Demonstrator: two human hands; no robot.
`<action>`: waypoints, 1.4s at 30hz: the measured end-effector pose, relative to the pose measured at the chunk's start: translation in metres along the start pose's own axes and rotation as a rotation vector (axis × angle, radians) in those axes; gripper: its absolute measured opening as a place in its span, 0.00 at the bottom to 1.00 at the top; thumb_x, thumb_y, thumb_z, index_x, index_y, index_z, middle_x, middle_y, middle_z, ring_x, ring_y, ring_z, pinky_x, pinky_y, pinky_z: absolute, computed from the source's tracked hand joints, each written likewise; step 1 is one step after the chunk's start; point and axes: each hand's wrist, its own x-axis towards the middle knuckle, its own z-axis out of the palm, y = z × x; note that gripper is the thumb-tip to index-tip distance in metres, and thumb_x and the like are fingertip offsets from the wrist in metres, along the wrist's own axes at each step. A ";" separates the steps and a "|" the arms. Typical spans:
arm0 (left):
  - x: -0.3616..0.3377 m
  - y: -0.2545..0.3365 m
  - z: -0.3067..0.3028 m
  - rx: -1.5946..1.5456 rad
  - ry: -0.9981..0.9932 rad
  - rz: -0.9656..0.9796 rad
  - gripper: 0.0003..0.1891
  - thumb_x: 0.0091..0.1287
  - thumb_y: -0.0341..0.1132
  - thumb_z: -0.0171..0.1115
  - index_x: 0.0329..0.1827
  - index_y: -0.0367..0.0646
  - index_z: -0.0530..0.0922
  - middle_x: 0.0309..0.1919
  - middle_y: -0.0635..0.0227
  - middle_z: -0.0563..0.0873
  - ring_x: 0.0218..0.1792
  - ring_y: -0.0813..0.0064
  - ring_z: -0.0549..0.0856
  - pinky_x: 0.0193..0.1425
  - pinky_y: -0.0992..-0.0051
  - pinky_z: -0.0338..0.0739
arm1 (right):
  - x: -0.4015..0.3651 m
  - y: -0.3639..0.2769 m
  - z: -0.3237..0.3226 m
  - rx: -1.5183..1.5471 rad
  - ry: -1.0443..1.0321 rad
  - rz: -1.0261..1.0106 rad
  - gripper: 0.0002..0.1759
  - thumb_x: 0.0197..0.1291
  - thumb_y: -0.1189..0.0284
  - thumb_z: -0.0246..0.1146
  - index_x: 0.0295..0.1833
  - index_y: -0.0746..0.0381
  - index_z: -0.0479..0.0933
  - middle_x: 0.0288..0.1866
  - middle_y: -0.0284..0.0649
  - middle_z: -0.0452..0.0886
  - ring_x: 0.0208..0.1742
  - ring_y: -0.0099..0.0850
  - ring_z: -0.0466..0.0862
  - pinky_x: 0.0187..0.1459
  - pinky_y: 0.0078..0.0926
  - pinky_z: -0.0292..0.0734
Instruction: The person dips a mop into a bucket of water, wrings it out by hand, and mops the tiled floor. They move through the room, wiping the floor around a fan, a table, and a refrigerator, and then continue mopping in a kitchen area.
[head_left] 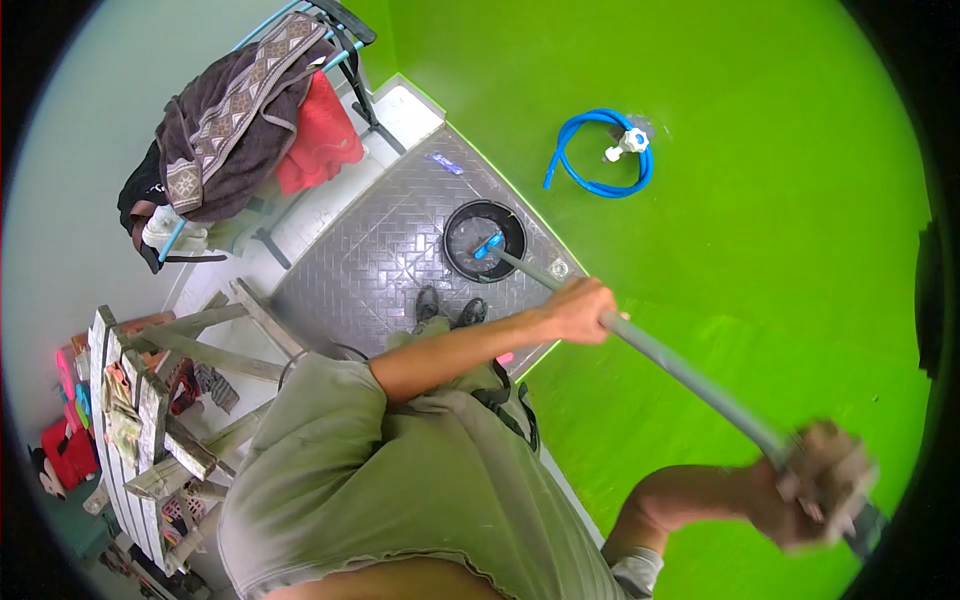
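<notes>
Both my hands are closed around a long grey pole (pixel 690 375) that slants from upper left to lower right. My left hand (pixel 582 310) grips it partway down. My right hand (pixel 820 485), blurred by motion, wraps round it near its upper end. At the far end of the pole is a small blue head (pixel 488 245), inside a round black bucket (pixel 448 255) that stands on the grey tiled floor. The exact kind of head is too small to tell. My shoes (pixel 428 302) are just beside the bucket.
A bright green wall (pixel 760 180) carries a coiled blue hose (pixel 575 122) on a white tap (pixel 630 143). Brown and red towels (pixel 245 115) hang on a rack at upper left. A worn wooden stand (pixel 180 350) with clothes is at left. A purple packet (pixel 446 163) lies on the floor.
</notes>
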 end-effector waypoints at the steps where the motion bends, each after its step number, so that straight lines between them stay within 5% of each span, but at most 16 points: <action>1: 0.000 -0.026 0.001 0.021 -0.006 -0.082 0.11 0.58 0.34 0.65 0.18 0.42 0.83 0.15 0.53 0.79 0.19 0.51 0.80 0.29 0.54 0.73 | -0.013 0.031 0.023 -0.018 0.111 0.078 0.14 0.61 0.68 0.51 0.23 0.55 0.59 0.17 0.30 0.60 0.12 0.19 0.59 0.14 0.20 0.54; 4: -0.007 -0.114 0.013 0.115 0.077 -0.178 0.06 0.57 0.32 0.64 0.25 0.41 0.84 0.24 0.51 0.83 0.30 0.49 0.83 0.35 0.54 0.74 | -0.077 0.113 0.034 0.124 0.213 0.349 0.12 0.57 0.76 0.59 0.32 0.56 0.61 0.19 0.34 0.64 0.15 0.22 0.60 0.15 0.20 0.55; 8: -0.024 -0.227 0.028 0.166 0.115 -0.105 0.05 0.56 0.31 0.62 0.26 0.41 0.82 0.27 0.52 0.83 0.34 0.46 0.82 0.39 0.57 0.76 | -0.132 0.174 0.077 0.101 0.208 0.370 0.13 0.60 0.81 0.59 0.30 0.59 0.61 0.20 0.34 0.66 0.18 0.20 0.64 0.19 0.19 0.60; 10: -0.026 -0.226 0.016 0.111 0.113 -0.197 0.03 0.54 0.30 0.61 0.25 0.40 0.81 0.29 0.50 0.83 0.35 0.46 0.82 0.39 0.55 0.75 | -0.130 0.175 0.092 0.049 0.164 0.380 0.14 0.61 0.82 0.60 0.29 0.60 0.61 0.22 0.35 0.70 0.21 0.20 0.67 0.23 0.19 0.64; 14: -0.042 -0.219 -0.017 0.126 0.125 -0.319 0.04 0.55 0.30 0.60 0.29 0.41 0.82 0.32 0.51 0.85 0.37 0.52 0.84 0.41 0.59 0.76 | -0.120 0.178 0.107 -0.013 -0.328 0.577 0.07 0.60 0.77 0.62 0.34 0.63 0.69 0.29 0.36 0.74 0.29 0.23 0.75 0.32 0.21 0.72; 16: -0.061 -0.205 -0.034 0.043 0.221 -0.319 0.08 0.60 0.35 0.60 0.33 0.40 0.82 0.33 0.54 0.85 0.38 0.58 0.84 0.43 0.62 0.76 | -0.115 0.166 0.129 -0.065 -0.547 0.696 0.15 0.57 0.74 0.68 0.49 0.64 0.75 0.41 0.39 0.80 0.43 0.29 0.81 0.46 0.27 0.78; 19: -0.103 -0.180 -0.052 -0.094 0.368 -0.318 0.15 0.67 0.43 0.59 0.37 0.39 0.83 0.34 0.58 0.86 0.41 0.66 0.84 0.46 0.65 0.76 | -0.147 0.175 0.138 -0.175 -0.726 0.516 0.35 0.56 0.70 0.70 0.69 0.60 0.67 0.59 0.45 0.78 0.58 0.40 0.79 0.62 0.36 0.73; 20: -0.117 -0.178 -0.059 -0.141 0.415 -0.317 0.17 0.70 0.46 0.58 0.39 0.39 0.84 0.35 0.60 0.86 0.41 0.69 0.85 0.47 0.66 0.76 | -0.167 0.185 0.134 -0.123 -0.761 0.676 0.34 0.57 0.69 0.70 0.69 0.61 0.68 0.58 0.45 0.78 0.57 0.39 0.80 0.61 0.35 0.73; 22: -0.149 -0.198 -0.068 -0.150 0.419 -0.636 0.21 0.73 0.48 0.54 0.43 0.36 0.82 0.38 0.59 0.86 0.42 0.67 0.82 0.51 0.67 0.75 | -0.213 0.213 0.120 -0.016 -0.832 1.000 0.32 0.60 0.67 0.69 0.68 0.63 0.68 0.57 0.45 0.79 0.56 0.38 0.81 0.60 0.34 0.75; 27: -0.194 -0.157 -0.073 -0.075 0.757 -0.674 0.24 0.73 0.50 0.54 0.40 0.35 0.85 0.34 0.59 0.87 0.38 0.71 0.82 0.46 0.70 0.74 | -0.358 0.325 0.091 0.222 -0.561 1.631 0.27 0.65 0.63 0.64 0.63 0.68 0.71 0.43 0.44 0.84 0.39 0.32 0.85 0.41 0.28 0.81; 30: -0.198 -0.083 -0.068 -0.180 0.977 -0.621 0.23 0.74 0.46 0.54 0.36 0.33 0.85 0.34 0.61 0.88 0.39 0.74 0.82 0.47 0.72 0.74 | -0.400 0.367 0.090 0.146 -0.463 1.887 0.27 0.68 0.54 0.59 0.59 0.66 0.74 0.43 0.45 0.84 0.40 0.33 0.86 0.43 0.31 0.83; 31: -0.200 -0.051 -0.064 -0.169 0.979 -0.666 0.21 0.75 0.43 0.53 0.36 0.31 0.84 0.36 0.60 0.88 0.40 0.73 0.82 0.48 0.72 0.74 | -0.411 0.381 0.088 0.169 -0.473 1.967 0.37 0.66 0.46 0.57 0.65 0.67 0.68 0.48 0.51 0.82 0.43 0.39 0.86 0.44 0.36 0.84; 35: -0.205 0.013 -0.038 -0.153 1.113 -0.547 0.23 0.74 0.43 0.50 0.35 0.27 0.80 0.40 0.49 0.87 0.46 0.60 0.84 0.54 0.64 0.76 | -0.458 0.435 0.097 0.272 -0.245 2.398 0.48 0.61 0.40 0.58 0.72 0.65 0.54 0.56 0.60 0.75 0.51 0.50 0.83 0.50 0.50 0.82; 38: -0.211 0.047 -0.032 -0.143 1.226 -0.575 0.27 0.71 0.50 0.50 0.31 0.29 0.78 0.41 0.44 0.86 0.49 0.48 0.84 0.58 0.53 0.75 | -0.520 0.483 0.102 0.557 -0.096 2.381 0.44 0.63 0.43 0.59 0.72 0.61 0.54 0.52 0.58 0.75 0.51 0.49 0.83 0.51 0.51 0.82; 42: -0.225 0.082 -0.021 -0.169 1.390 -0.668 0.28 0.73 0.53 0.45 0.31 0.33 0.78 0.40 0.44 0.85 0.50 0.45 0.84 0.61 0.45 0.74 | -0.548 0.528 0.122 0.596 0.456 2.448 0.36 0.67 0.51 0.58 0.70 0.58 0.53 0.53 0.54 0.72 0.48 0.47 0.83 0.48 0.48 0.85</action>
